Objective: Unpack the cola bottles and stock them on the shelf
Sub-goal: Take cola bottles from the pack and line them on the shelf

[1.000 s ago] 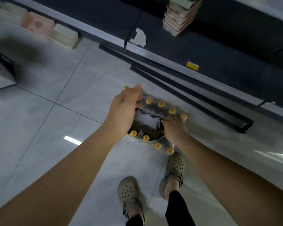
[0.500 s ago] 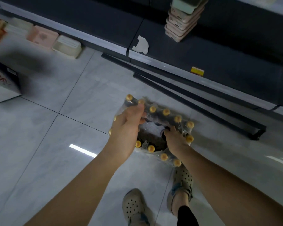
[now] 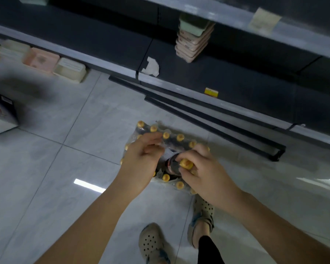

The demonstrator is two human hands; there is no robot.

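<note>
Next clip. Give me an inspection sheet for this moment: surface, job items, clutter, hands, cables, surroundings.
Surface: pale glossy floor tiles, glare streak.
Job's things: shrink-wrapped pack of cola bottles on the floor, wrap torn open in the middle; one bottle partly lifted out.
Clutter: two dark rails on the floor; torn paper on the shelf edge.
Hands: left hand grips the plastic wrap; right hand pinches the bottle's yellow cap.
Cables: nothing seen.
Surroundings: dark shelf, mostly bare, with stacked trays; boxes on the floor; person's two shoes.
</note>
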